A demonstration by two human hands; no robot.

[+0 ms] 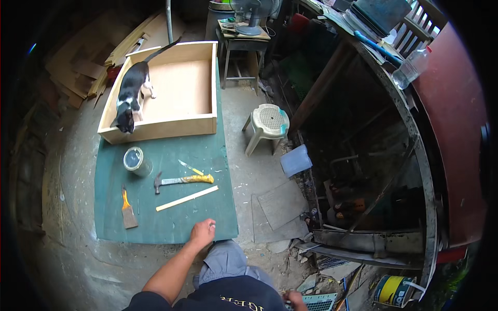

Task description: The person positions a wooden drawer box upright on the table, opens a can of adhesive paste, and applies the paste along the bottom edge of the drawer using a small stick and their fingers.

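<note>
My left hand point(203, 233) is closed near the front edge of the green-topped table point(171, 233); whatever it may hold is hidden. Down at the lower edge, beside my body, my right hand point(295, 300) shows only in part, its fingers curled by something dark. Nearest my left hand lies a thin wooden strip point(187, 198). Beyond it are a claw hammer point(184, 180) with a yellow grip and a yellow utility knife point(192, 167). A paintbrush point(128, 210) and a lidded tub point(137, 160) are further left. A shallow wooden box point(176, 127) takes up the table's far end.
A black-and-white cat point(132, 85) stands inside the box, its head over the near wall. Right of the table are a plastic stool point(270, 122) and a translucent container point(296, 161). A fan point(251, 20) stands at the back. Wood boards point(85, 67) lean far left.
</note>
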